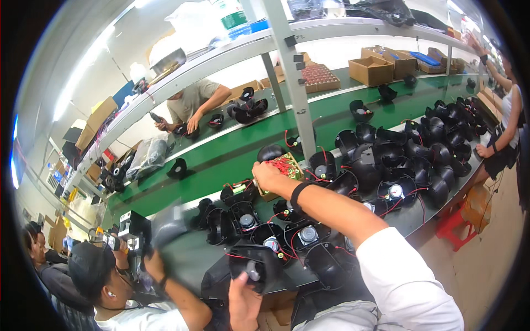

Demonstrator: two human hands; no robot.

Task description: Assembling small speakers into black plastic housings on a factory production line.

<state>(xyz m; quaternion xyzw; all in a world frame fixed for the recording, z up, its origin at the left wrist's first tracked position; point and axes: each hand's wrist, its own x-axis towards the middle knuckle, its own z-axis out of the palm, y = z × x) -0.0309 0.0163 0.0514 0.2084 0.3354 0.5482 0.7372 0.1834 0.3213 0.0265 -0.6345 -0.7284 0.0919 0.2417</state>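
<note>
Near the lower edge, my left hand (243, 302) grips a black plastic housing (247, 263), its thumb against a grey part inside. A red wire crosses the top of this housing. My right arm stretches across the bench to a small cardboard box (269, 195) holding red and green small parts (285, 166). At the box's left side my right hand (268, 176) is closed with bent fingers; what they hold, if anything, is hidden. Between my hands lie open black housings with round speakers, one silver speaker (247, 222) left of another speaker (308, 235), with red wires.
A large pile of black housings (419, 149) covers the bench's right side. Behind it runs a green conveyor belt (221, 160), with a metal post (290, 83) in front. One co-worker (193, 105) works across the belt; another person (118, 276) sits close at my left.
</note>
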